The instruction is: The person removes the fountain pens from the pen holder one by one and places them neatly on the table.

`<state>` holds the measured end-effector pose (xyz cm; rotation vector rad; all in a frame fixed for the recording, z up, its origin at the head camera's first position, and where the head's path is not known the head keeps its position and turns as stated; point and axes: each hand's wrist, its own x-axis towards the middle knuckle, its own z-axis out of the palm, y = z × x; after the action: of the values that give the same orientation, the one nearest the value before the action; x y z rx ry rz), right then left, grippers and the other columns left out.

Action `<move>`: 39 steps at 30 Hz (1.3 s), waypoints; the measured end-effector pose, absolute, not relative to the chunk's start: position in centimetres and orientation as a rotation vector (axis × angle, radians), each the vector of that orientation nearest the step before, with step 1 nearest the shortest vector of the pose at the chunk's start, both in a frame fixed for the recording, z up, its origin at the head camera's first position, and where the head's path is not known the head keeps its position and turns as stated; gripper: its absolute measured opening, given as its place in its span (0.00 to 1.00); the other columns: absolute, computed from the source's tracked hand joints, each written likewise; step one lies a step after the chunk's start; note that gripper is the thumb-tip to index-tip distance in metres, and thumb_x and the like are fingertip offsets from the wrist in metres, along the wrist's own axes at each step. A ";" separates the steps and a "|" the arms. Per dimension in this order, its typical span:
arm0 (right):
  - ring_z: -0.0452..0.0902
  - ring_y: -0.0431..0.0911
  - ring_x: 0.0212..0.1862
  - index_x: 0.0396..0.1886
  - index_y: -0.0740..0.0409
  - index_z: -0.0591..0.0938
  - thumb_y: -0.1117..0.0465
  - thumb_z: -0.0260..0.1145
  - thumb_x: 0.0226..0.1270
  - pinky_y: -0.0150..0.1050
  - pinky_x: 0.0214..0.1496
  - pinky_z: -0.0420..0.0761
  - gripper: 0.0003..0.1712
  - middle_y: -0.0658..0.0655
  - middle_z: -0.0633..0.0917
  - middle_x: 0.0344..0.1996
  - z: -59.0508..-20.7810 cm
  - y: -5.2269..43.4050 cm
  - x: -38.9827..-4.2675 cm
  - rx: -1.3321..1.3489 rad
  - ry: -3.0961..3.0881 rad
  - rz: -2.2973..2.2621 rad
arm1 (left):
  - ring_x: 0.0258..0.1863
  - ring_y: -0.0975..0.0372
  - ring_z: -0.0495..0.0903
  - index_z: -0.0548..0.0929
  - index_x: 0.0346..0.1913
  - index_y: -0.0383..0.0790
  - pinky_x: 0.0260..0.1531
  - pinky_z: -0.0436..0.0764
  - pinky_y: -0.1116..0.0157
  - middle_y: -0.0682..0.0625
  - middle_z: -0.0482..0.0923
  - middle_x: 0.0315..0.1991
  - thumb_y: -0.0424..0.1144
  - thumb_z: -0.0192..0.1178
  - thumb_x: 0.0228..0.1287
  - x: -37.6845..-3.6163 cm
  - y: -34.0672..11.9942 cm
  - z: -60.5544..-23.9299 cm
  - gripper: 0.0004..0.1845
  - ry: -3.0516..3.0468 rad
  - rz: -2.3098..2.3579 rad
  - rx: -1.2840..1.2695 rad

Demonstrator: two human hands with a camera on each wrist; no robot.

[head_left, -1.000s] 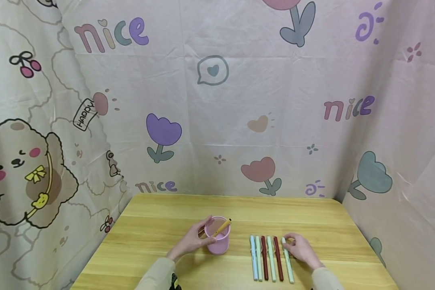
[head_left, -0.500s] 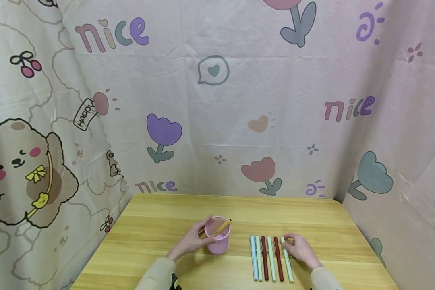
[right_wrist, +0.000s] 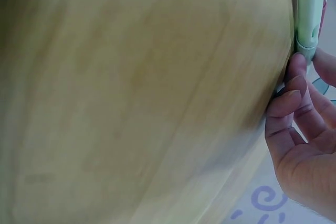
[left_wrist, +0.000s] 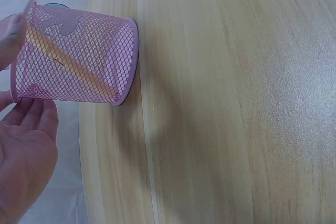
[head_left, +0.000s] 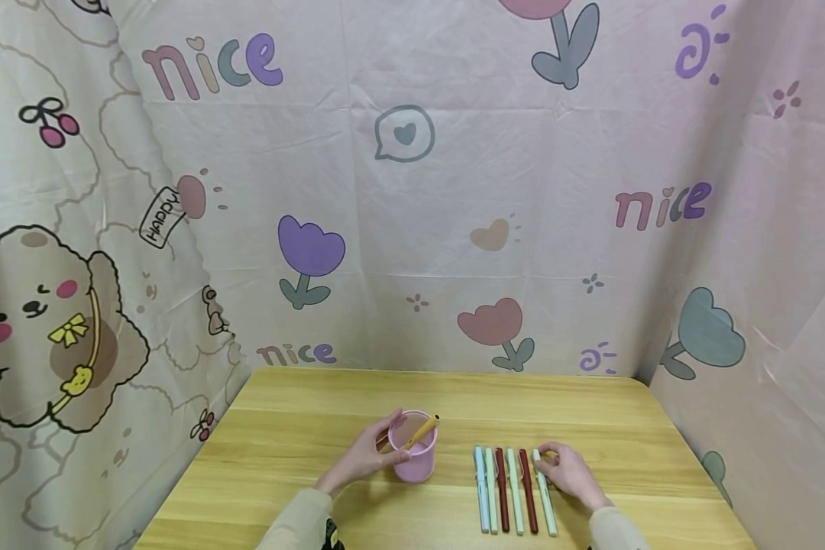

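My left hand [head_left: 363, 460] grips a pink mesh pen holder [head_left: 415, 469] near its rim, thumb on the near side and fingers round the far side. The holder stands upright on the table. A yellow pen [head_left: 423, 429] leans inside it, also visible through the mesh in the left wrist view. My right hand [head_left: 569, 470] pinches the far end of a light green pen [head_left: 546, 506], the rightmost of a row. In the right wrist view, thumb and fingertips meet at the end of that pen [right_wrist: 310, 11], its other end out of frame.
Left of the held pen lie a dark red pen [head_left: 528, 493], another light green pen [head_left: 515, 493], and more pens ending with a light blue one [head_left: 481, 489], side by side. The wooden table [head_left: 302, 397] ends at a printed cloth backdrop [head_left: 412, 229].
The far end of the rightmost light green pen has shifted very slightly left with my right hand. My left hand and the pen holder have stayed still.
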<state>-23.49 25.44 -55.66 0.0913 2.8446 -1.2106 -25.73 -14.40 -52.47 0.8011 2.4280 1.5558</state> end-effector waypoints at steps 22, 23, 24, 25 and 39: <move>0.76 0.44 0.23 0.55 0.66 0.81 0.62 0.70 0.64 0.33 0.25 0.69 0.21 0.53 0.81 0.20 -55.4 25.5 -23.4 0.088 2.849 -1.226 | 0.74 0.34 0.60 0.51 0.76 0.22 0.74 0.62 0.43 0.26 0.56 0.75 0.40 0.68 0.64 -26.1 -14.3 -52.8 0.48 2.443 1.539 0.789; 0.76 0.44 0.24 0.55 0.66 0.80 0.62 0.70 0.64 0.33 0.26 0.70 0.21 0.53 0.81 0.20 -55.4 25.5 -23.4 0.081 2.848 -1.227 | 0.74 0.34 0.60 0.51 0.76 0.22 0.74 0.62 0.43 0.26 0.56 0.75 0.40 0.68 0.64 -26.0 -14.2 -52.8 0.48 2.444 1.540 0.787; 0.77 0.44 0.24 0.56 0.67 0.80 0.62 0.70 0.64 0.33 0.27 0.72 0.22 0.54 0.82 0.21 -55.3 25.5 -23.5 0.077 2.845 -1.230 | 0.74 0.34 0.60 0.51 0.76 0.22 0.74 0.62 0.43 0.26 0.56 0.75 0.39 0.68 0.64 -26.0 -14.2 -52.8 0.48 2.443 1.542 0.788; 0.77 0.44 0.25 0.56 0.67 0.79 0.61 0.70 0.64 0.34 0.27 0.73 0.23 0.54 0.82 0.22 -55.2 25.6 -23.5 0.069 2.848 -1.232 | 0.74 0.34 0.60 0.51 0.76 0.22 0.74 0.62 0.42 0.26 0.56 0.75 0.39 0.68 0.64 -26.0 -14.2 -52.7 0.48 2.442 1.543 0.786; 0.73 0.41 0.26 0.57 0.70 0.79 0.63 0.67 0.66 0.29 0.23 0.75 0.22 0.54 0.82 0.27 -53.1 24.2 -23.4 -0.018 2.944 -1.368 | 0.73 0.32 0.60 0.51 0.75 0.21 0.73 0.62 0.41 0.25 0.56 0.75 0.38 0.69 0.63 -25.7 -14.3 -52.7 0.48 2.458 1.543 0.792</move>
<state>-23.42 24.25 -53.10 -0.0184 2.9441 -1.3678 -25.73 -14.32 -52.69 0.7919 2.4581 1.5428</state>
